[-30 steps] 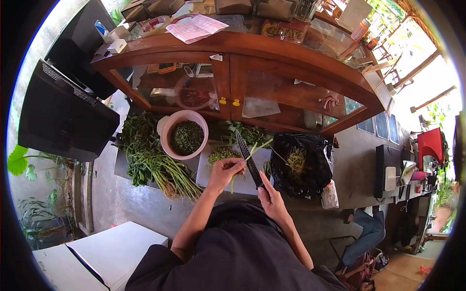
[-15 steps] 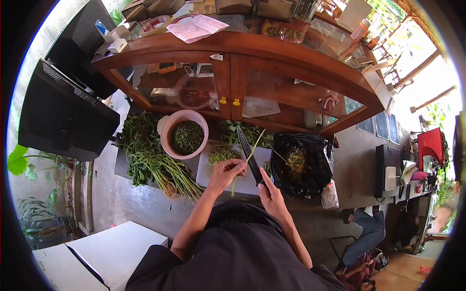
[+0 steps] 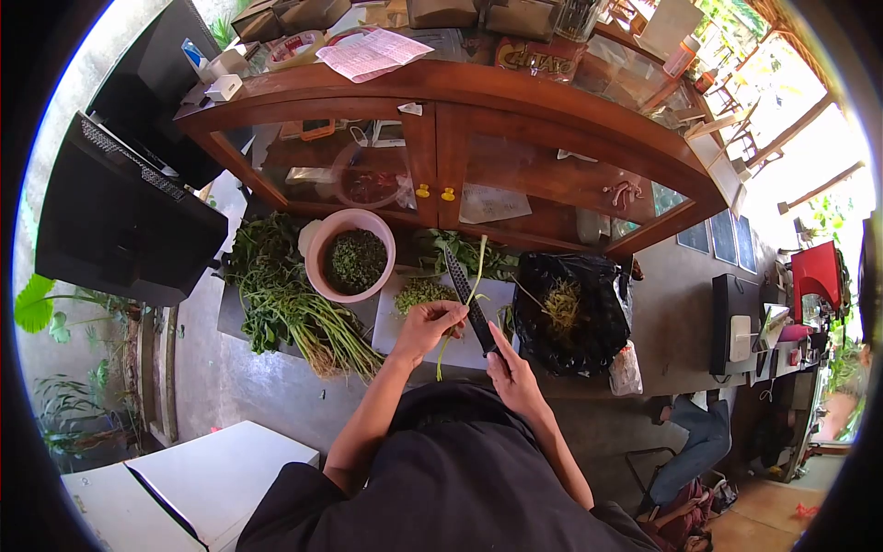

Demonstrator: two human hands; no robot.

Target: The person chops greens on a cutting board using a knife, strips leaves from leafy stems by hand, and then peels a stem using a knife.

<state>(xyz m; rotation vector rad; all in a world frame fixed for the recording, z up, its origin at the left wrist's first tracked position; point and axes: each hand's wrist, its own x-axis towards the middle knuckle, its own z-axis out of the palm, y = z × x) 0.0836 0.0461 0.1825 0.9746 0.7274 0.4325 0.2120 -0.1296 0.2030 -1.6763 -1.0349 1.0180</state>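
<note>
My left hand (image 3: 430,329) is closed on a long green vegetable stem (image 3: 479,269), which stands upright with its pale end up and its lower part below the fingers. In my right hand (image 3: 511,370) is a knife (image 3: 469,296) with a dark, patterned blade, pointing away from me and alongside the stem. Whether blade and stem touch, I cannot tell. Under both hands lies a white cutting board (image 3: 391,322) with a pile of chopped green pieces (image 3: 421,293). Leafy greens (image 3: 469,250) lie along its far edge.
Left of the board is a pink bowl (image 3: 315,267) of dark chopped greens, beside a large bunch of stemmed greens (image 3: 294,313). A black plastic bag (image 3: 543,340) with yellowish scraps lies right. Behind stands a wooden glass-door cabinet (image 3: 441,115). A person sits at lower right.
The stem has swung from leaning right to nearly upright. The knife has shifted slightly left and down, its tip a little lower. Both hands stay almost in place.
</note>
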